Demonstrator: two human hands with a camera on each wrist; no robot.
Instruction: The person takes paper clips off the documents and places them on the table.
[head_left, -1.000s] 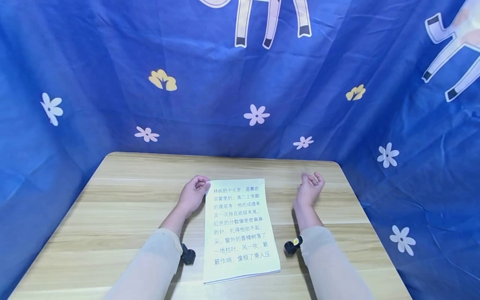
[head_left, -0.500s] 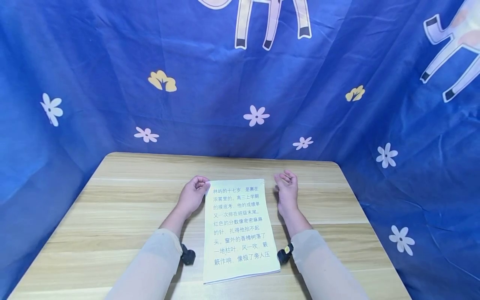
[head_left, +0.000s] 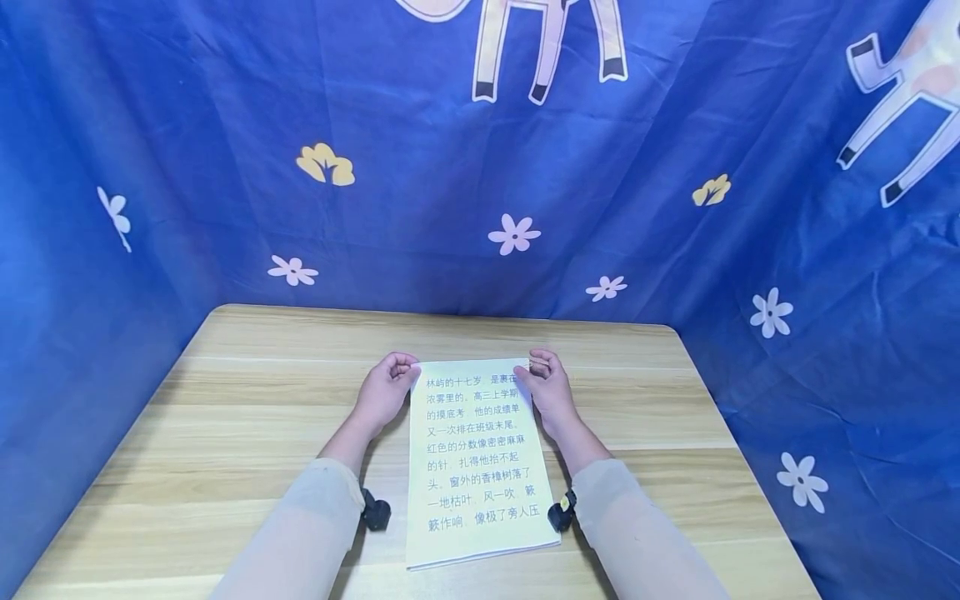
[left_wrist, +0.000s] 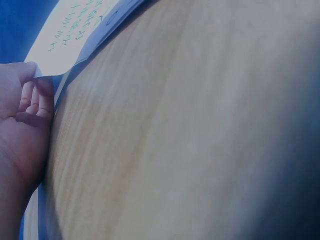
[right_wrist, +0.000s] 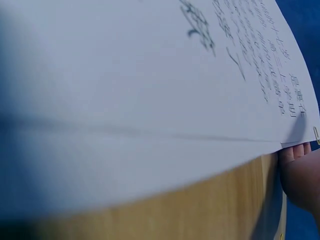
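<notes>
Pinching the top left corner of the printed paper (head_left: 480, 467) between thumb and fingers, the left hand (head_left: 385, 390) had that side covered, just left of centre in the head view! And there, right of centre, was the right hand (head_left: 549, 390), thumb over the top right corner, fingers tucked beyond the edge; whether it had truly closed on the paper, I could not tell. Why the corners? Presumably because they gave the most control over a limp thing, and left nearly all the lines of print uncovered. The paper lay lengthwise in the lower middle of the frame, print facing the wearer, as if set for reading, with the wooden table (head_left: 262, 417) beneath to support it. At the far right of the right wrist view, a small clip (right_wrist: 316, 134) sat on the edge, probably keeping the layers together, since the lower edge showed more than one thickness.
</notes>
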